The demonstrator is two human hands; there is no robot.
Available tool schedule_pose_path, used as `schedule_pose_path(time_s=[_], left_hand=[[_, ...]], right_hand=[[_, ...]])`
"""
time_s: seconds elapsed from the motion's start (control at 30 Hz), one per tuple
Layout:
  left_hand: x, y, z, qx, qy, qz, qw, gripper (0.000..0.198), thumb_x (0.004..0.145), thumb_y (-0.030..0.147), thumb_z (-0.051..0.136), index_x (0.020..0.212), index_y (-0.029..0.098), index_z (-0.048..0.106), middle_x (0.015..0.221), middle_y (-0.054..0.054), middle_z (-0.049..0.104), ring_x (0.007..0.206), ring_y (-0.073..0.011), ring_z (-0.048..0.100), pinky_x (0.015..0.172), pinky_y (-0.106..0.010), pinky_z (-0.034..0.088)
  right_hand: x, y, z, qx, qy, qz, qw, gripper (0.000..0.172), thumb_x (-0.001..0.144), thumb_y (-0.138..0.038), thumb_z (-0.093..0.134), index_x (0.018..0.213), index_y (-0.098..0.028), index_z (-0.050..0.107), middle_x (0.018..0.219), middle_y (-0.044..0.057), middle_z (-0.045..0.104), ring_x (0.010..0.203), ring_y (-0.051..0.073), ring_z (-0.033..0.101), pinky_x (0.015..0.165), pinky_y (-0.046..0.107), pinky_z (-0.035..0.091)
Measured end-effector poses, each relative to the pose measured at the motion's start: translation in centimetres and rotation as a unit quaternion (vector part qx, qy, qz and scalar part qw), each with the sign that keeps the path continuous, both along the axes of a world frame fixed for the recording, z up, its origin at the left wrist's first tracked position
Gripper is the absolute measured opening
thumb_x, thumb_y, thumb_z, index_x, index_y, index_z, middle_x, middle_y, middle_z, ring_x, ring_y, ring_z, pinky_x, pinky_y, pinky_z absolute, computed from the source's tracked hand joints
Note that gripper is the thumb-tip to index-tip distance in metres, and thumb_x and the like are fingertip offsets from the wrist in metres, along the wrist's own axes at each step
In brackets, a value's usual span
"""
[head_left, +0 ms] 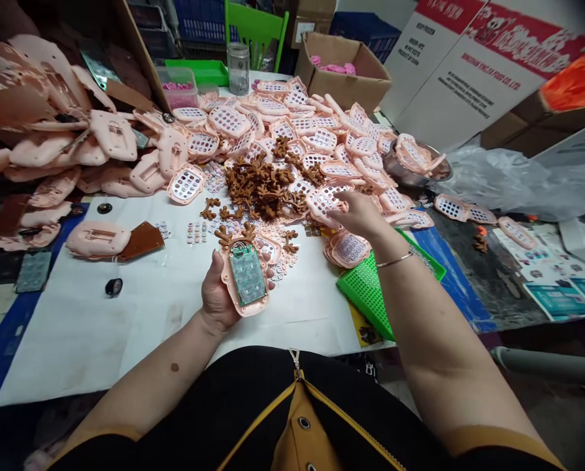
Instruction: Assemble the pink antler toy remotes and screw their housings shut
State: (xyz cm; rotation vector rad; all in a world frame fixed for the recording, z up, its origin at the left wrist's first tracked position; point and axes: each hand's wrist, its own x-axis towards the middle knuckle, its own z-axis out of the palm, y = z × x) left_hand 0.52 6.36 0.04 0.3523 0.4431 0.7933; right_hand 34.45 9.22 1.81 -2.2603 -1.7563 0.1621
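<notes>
My left hand [216, 288] is wrapped round a pink plastic toy phone shell [251, 309]. Inside it lies a green circuit board [247, 278], and brown antlers [236, 233] stick up from its top end. My right hand [358, 212] reaches over the pile, with thumb and fingers apart, at the edge of a pink shell full of holes [323, 201]. Whether the fingertips touch that shell I cannot tell. Left of it is a heap of loose brown antlers [260, 186]. Below my right wrist lies a small stack of pink shells [348, 250].
A green perforated basket [370, 294] sits under my right forearm. At left are a closed-up pink shell with a brown flap [99, 239] and a small black round part [114, 287]. A metal bowl [442, 175] and a cardboard box [341, 78] stand beyond the pile.
</notes>
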Motion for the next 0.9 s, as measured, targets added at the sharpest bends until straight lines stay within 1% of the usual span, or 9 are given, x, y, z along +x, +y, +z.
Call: schedule_pose_path(time_s=[0.2, 0.27, 0.33, 0.43, 0.5, 0.57, 0.67, 0.77, 0.9], left_hand=[[0.0, 1.2, -0.6, 0.017, 0.017, 0.017, 1.000, 0.065, 0.080, 0.071, 0.054, 0.108, 0.014, 0.066, 0.095, -0.013, 0.072, 0.074, -0.0266, 0.072, 0.065, -0.041, 0.061], [-0.1, 1.6, -0.5, 0.023, 0.018, 0.032, 0.999, 0.066, 0.081, 0.073, 0.052, 0.107, 0.014, 0.066, 0.093, -0.012, 0.073, 0.072, -0.0260, 0.072, 0.063, -0.041, 0.061], [-0.2, 1.9, -0.3, 0.034, 0.016, 0.041, 0.998, 0.066, 0.081, 0.073, 0.051, 0.108, 0.014, 0.066, 0.092, -0.012, 0.073, 0.069, -0.0251, 0.071, 0.060, -0.039, 0.060], [-0.3, 2.1, -0.1, 0.041, 0.016, 0.044, 0.998, 0.064, 0.080, 0.073, 0.053, 0.109, 0.017, 0.066, 0.092, -0.010, 0.073, 0.069, -0.0245, 0.071, 0.059, -0.037, 0.060], [-0.3, 1.9, 0.0, 0.037, 0.015, 0.044, 0.998, 0.064, 0.079, 0.073, 0.055, 0.109, 0.017, 0.066, 0.093, -0.010, 0.074, 0.069, -0.0248, 0.071, 0.059, -0.037, 0.060], [-0.2, 1.7, 0.0, 0.031, 0.010, 0.045, 0.998, 0.066, 0.077, 0.072, 0.058, 0.111, 0.017, 0.066, 0.093, -0.011, 0.073, 0.070, -0.0254, 0.071, 0.060, -0.038, 0.060], [0.0, 1.3, 0.0, 0.025, 0.007, 0.045, 0.999, 0.069, 0.074, 0.072, 0.062, 0.115, 0.016, 0.064, 0.094, -0.011, 0.073, 0.073, -0.0259, 0.072, 0.066, -0.041, 0.061], [0.2, 1.2, -0.1, 0.022, 0.009, 0.038, 0.999, 0.073, 0.071, 0.072, 0.066, 0.117, 0.016, 0.063, 0.094, -0.011, 0.073, 0.076, -0.0256, 0.072, 0.074, -0.043, 0.061], [0.2, 1.2, -0.2, 0.023, -0.012, 0.001, 1.000, 0.073, 0.066, 0.070, 0.073, 0.113, 0.014, 0.065, 0.094, -0.011, 0.073, 0.075, -0.0255, 0.072, 0.069, -0.040, 0.062]], right_hand=[[-1.9, 2.0, -1.2, -0.051, 0.021, -0.024, 0.998, 0.078, 0.073, -0.041, 0.075, 0.137, -0.004, 0.050, 0.130, 0.025, 0.060, 0.119, 0.039, 0.057, 0.101, 0.051, 0.046], [-2.2, 2.3, -0.6, -0.061, 0.032, -0.033, 0.997, 0.080, 0.074, -0.039, 0.075, 0.140, -0.005, 0.046, 0.132, 0.025, 0.057, 0.121, 0.038, 0.056, 0.101, 0.050, 0.046], [-2.5, 1.7, 0.5, -0.030, 0.041, -0.035, 0.998, 0.081, 0.075, -0.037, 0.075, 0.144, -0.009, 0.042, 0.139, 0.022, 0.053, 0.127, 0.037, 0.052, 0.103, 0.049, 0.044], [-2.9, -1.3, 2.2, 0.058, 0.031, 0.000, 0.998, 0.067, 0.080, -0.040, 0.071, 0.140, -0.019, 0.048, 0.139, 0.015, 0.054, 0.129, 0.036, 0.048, 0.105, 0.051, 0.041], [-3.5, -4.6, 2.4, 0.054, 0.004, 0.036, 0.998, 0.047, 0.085, -0.046, 0.064, 0.126, -0.024, 0.061, 0.125, 0.013, 0.062, 0.119, 0.035, 0.054, 0.100, 0.052, 0.043], [-4.4, -8.1, 1.5, 0.031, -0.053, 0.055, 0.997, 0.035, 0.088, -0.049, 0.059, 0.111, -0.024, 0.068, 0.117, 0.013, 0.065, 0.112, 0.034, 0.056, 0.096, 0.051, 0.043], [-6.1, -11.7, -0.9, 0.030, -0.138, 0.023, 0.990, 0.030, 0.089, -0.045, 0.058, 0.098, -0.020, 0.070, 0.118, 0.017, 0.065, 0.111, 0.036, 0.055, 0.092, 0.052, 0.042], [-7.6, -12.8, -2.5, 0.052, -0.173, 0.001, 0.984, 0.024, 0.094, -0.032, 0.051, 0.089, -0.019, 0.070, 0.116, 0.017, 0.066, 0.106, 0.034, 0.056, 0.088, 0.050, 0.043], [-9.3, -12.8, -2.1, 0.117, -0.164, -0.023, 0.979, 0.030, 0.097, -0.027, 0.042, 0.086, -0.020, 0.069, 0.120, 0.016, 0.067, 0.112, 0.033, 0.056, 0.094, 0.052, 0.041]])
